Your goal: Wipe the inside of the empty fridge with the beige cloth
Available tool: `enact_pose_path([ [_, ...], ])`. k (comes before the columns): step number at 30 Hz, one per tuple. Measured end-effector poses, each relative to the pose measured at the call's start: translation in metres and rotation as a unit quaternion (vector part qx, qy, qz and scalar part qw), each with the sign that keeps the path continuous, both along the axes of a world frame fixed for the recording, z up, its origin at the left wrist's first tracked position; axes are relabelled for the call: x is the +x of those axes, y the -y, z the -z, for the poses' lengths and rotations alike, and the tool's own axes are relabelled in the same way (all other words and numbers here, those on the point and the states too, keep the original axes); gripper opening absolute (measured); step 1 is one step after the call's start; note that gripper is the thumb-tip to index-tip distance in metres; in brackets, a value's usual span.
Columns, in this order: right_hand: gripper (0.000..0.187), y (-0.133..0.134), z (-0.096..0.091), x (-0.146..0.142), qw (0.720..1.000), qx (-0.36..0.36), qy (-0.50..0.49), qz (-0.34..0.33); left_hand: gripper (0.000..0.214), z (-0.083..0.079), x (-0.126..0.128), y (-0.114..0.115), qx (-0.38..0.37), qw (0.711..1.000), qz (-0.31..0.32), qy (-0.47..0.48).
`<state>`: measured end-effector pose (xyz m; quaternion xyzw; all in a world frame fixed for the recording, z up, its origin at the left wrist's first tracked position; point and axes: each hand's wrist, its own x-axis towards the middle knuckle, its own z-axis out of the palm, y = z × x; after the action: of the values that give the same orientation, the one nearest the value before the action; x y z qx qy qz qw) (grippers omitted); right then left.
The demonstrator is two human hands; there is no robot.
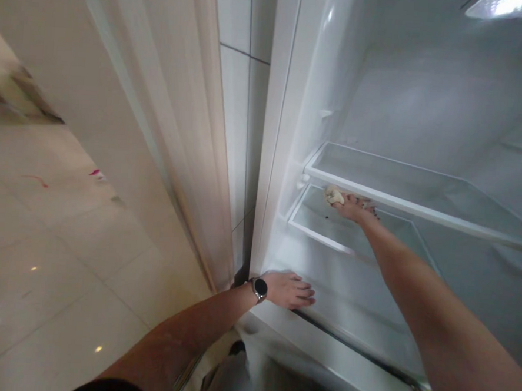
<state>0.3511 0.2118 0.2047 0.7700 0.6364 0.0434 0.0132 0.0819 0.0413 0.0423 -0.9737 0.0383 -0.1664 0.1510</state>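
Observation:
My right hand (354, 207) reaches into a white refrigerator (286, 132), between two glass shelves. Its fingers are closed on a crumpled cream cloth (333, 195), held near the left end of the lower shelf (315, 222). A small dark speck (327, 217) lies on that shelf close to the cloth. Just above the hand runs the white front edge of the upper shelf (388, 200). My left hand (289, 290) rests on the refrigerator's lower left front edge, palm down with fingers extended and holding nothing. A round dark watch (259, 287) is on the left wrist.
A bright lamp (511, 7) glows at the refrigerator's top right. Left of the refrigerator are grey wall tiles (234, 99) and a pale wooden door frame (203, 127). Glossy floor tiles (61, 277) stretch away at far left, with a small pink scrap (95, 173) on them.

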Motion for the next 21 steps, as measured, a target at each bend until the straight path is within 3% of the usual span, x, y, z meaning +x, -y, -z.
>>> enact_pose_path([
  [4, 0.074, -0.013, 0.008, 0.004, 0.999, 0.02, -0.025, 0.01, 0.036, -0.001, 0.0, -0.001, 0.004, 1.0, 0.007, -0.001],
  [9, 0.073, -0.008, 0.01, -0.002, 0.999, 0.011, -0.034, 0.012, 0.033, -0.003, 0.0, 0.0, 0.005, 1.0, -0.001, -0.005],
  [21, 0.07, 0.052, -0.009, -0.037, 0.998, -0.064, -0.016, 0.007, 0.039, 0.012, 0.002, -0.006, -0.015, 1.0, -0.009, -0.007],
])
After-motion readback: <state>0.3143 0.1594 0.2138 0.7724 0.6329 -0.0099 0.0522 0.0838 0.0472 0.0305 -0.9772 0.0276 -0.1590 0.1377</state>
